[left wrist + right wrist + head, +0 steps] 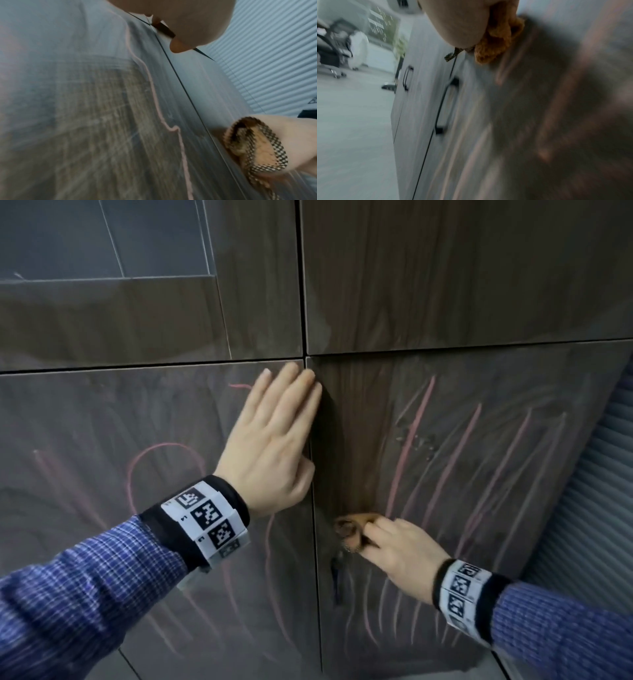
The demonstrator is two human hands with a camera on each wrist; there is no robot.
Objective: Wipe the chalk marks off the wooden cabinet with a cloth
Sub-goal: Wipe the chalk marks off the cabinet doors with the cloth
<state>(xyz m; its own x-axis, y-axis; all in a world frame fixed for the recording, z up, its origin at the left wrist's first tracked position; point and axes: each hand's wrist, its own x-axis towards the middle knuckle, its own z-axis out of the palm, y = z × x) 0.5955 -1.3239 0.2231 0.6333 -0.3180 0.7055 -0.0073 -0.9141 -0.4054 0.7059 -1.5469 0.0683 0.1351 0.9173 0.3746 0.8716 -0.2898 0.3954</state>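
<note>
Pink chalk marks [455, 453] streak the dark wooden cabinet [479, 285], on the lower right door and on the lower left door [150, 460]. My left hand [274, 433] lies flat with straight fingers against the left door, at the seam between the doors. Lower down, my right hand [394, 553] grips a bunched orange-brown cloth [352, 530] and presses it on the right door. A dark clean strip [349, 446] runs up from the cloth. The cloth [254, 146] shows a checkered edge in the left wrist view, and appears orange [496, 39] in the blurred right wrist view.
A black door handle [337, 580] sits just below the cloth. A ribbed grey wall [596, 508] borders the cabinet on the right. In the right wrist view there are more handles [444, 105], a grey floor [351, 121] and an office chair [334, 54] far off.
</note>
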